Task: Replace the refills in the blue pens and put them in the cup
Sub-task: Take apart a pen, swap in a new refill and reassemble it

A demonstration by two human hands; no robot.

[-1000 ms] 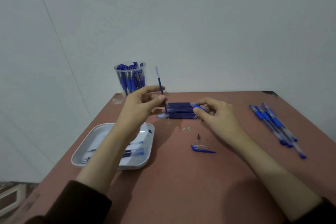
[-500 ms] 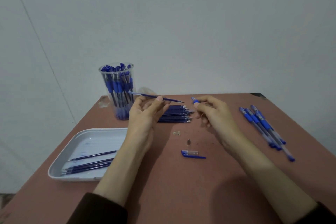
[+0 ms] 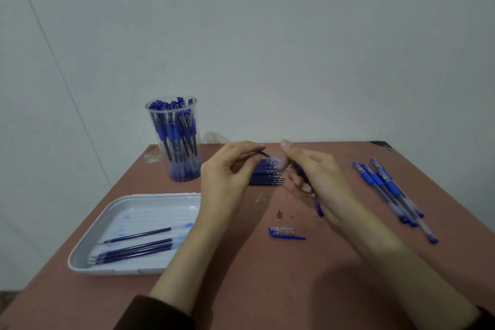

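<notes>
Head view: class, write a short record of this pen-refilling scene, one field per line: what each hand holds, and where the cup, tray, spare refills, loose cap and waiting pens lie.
Left hand: pinches a refill, blurred
Right hand: grips a pen barrel
Cup: upright, far left of the table, packed with blue pens
Tray: near left, holding several refills
Spare refills: stacked just beyond the hands
Cap: loose on the table, nearer than the hands
Waiting pens: grouped on the right, untouched
</notes>
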